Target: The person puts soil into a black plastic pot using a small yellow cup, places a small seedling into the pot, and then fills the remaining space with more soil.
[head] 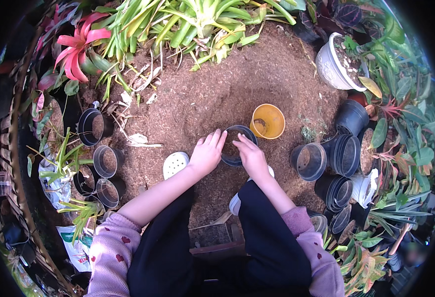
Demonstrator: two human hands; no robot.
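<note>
A round black plastic nursery pot (232, 163) stands on the potting mix between my feet, dark inside. My left hand (207, 151) lies at its left rim, fingers stretched forward and the thumb hidden. On the other side, my right hand (252, 156) reaches over the right rim, its fingers slightly apart above the opening. Neither hand appears to grip anything, though the undersides of both are hidden. Just beyond the black pot, touching or nearly touching it, a yellow plastic pot (273, 120) leans with its mouth towards me and a little dark soil at its bottom.
Brown potting mix (202, 100) covers the ground. Black pots with soil (108, 161) stand left; stacked black pots (342, 156) stand right. A white planter (329, 67) is at the back right. Uprooted green plants (199, 22) lie at the back, near a pink bromeliad (78, 46).
</note>
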